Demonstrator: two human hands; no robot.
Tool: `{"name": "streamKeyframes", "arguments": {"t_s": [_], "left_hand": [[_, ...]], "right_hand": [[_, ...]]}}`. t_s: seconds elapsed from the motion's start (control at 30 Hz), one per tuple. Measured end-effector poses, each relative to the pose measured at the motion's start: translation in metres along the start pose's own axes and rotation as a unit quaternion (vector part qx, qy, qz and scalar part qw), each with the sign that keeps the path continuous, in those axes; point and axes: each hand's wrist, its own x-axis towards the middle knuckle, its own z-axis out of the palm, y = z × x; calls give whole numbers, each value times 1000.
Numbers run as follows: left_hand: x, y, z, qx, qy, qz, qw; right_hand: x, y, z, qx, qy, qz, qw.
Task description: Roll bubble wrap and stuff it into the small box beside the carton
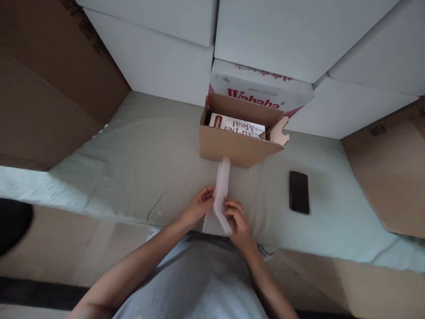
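Both my hands hold a long, pale, translucent plastic sleeve [222, 186] over the cloth-covered surface [139, 168]. My left hand [196, 208] pinches its left edge near the middle. On the other side, my right hand [236, 221] grips its lower part with curled fingers. The sleeve's far end points up toward an open brown cardboard box [237, 144]. Inside the box lies a white packet [237, 126] printed "Super Meal".
A black phone [299, 192] lies face up to the right of my hands. White boxes [272, 35] are stacked behind the open box, one printed in red letters [255, 88]. Brown cartons stand at left [43, 84] and right [392, 173].
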Motion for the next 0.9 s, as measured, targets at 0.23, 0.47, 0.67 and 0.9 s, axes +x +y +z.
{"name": "streamKeyframes", "arguments": {"t_s": [0.23, 0.47, 0.67, 0.9], "left_hand": [[-2, -11, -3, 187, 90, 142, 968], [5, -6, -16, 128, 80, 103, 983], [6, -5, -25, 233, 89, 126, 960], [9, -21, -52, 585, 135, 324, 731]], "right_hand": [[5, 24, -9, 38, 52, 194, 979], [13, 19, -12, -193, 131, 131, 963], [15, -7, -6, -329, -41, 57, 942], [12, 11, -49, -406, -135, 66, 902]]}}
